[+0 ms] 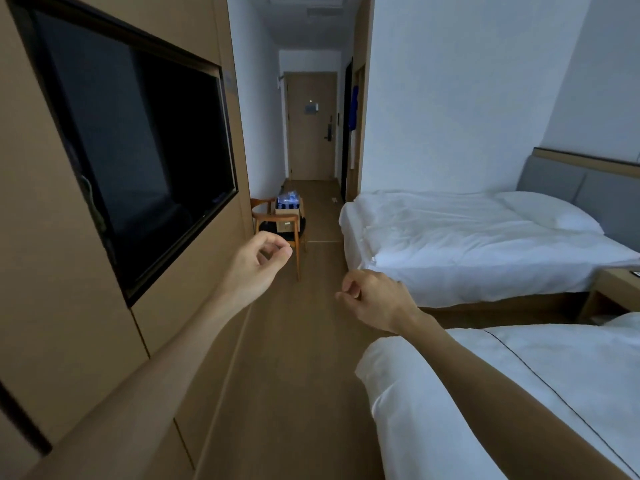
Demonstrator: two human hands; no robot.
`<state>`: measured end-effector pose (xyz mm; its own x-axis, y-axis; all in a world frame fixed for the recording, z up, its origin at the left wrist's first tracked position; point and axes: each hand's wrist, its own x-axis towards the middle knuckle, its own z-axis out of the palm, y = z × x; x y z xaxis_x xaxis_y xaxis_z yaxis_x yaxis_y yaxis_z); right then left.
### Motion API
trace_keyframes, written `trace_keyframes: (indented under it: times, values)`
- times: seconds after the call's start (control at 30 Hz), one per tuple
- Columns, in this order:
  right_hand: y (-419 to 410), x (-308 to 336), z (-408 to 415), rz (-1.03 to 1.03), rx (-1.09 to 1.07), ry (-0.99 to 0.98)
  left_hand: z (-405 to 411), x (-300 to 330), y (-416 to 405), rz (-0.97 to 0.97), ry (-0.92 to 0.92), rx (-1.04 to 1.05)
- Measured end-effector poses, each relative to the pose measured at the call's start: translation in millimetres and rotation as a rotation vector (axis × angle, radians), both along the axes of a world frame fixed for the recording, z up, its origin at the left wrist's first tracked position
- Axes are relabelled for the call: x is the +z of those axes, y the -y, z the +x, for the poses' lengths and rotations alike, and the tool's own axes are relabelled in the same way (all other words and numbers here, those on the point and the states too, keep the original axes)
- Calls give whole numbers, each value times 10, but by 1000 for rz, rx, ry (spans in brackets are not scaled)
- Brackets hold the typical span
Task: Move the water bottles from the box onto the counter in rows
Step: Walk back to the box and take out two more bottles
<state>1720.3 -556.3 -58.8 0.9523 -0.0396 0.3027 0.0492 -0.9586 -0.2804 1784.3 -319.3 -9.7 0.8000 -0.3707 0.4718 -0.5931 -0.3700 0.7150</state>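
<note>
The water bottles [288,198] are far down the room, packed in a cardboard box [287,211] that sits on a wooden chair [278,223]. They are too small and blurry to tell which way they point; only blue and white tops show above the box rim.

Nearest the camera, well short of the chair, a white bed [519,393] fills the low right corner. Both bare arms reach out toward the chair. The right hand [372,299] has its fingers curled in and holds nothing. The left hand [258,261], just in front of the chair, has curled fingers with thumb and fingertip touching, also holding nothing.

A dark TV [138,150] hangs on the wall to the chair's left. A second white bed [467,244] lies to its right. Past the chair stands a closed door [310,126].
</note>
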Motion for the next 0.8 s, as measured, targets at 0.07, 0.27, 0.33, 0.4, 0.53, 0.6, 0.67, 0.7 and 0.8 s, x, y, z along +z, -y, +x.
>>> trace_keyframes:
  times: [0.07,0.27,0.33,0.4,0.53,0.6,0.67,0.7,0.8]
  values:
    - [180,-25,367,-1,2,-5,362,-8,208,-1,-6,-10]
    - [877,-19,1587,0,27,17,1518,27,924,16,6,-7]
    - [1137,32,2016,6,40,11,1909,79,1167,32,6,13]
    - [1393,99,2443,11,51,13,2287,142,1392,40,24,26]
    - [1821,191,3235,22,65,31,2995,234,1774,24,42,51]
    - [1979,163,3596,5,81,37,3336,211,1926,25,41,63]
    - [2121,123,3969,-4,89,43,3711,165,2051,4,31,76]
    - [2183,104,4158,-4,91,44,3903,136,2104,-8,25,79]
    - [2334,41,4746,1,106,41,4515,19,2226,-27,13,77]
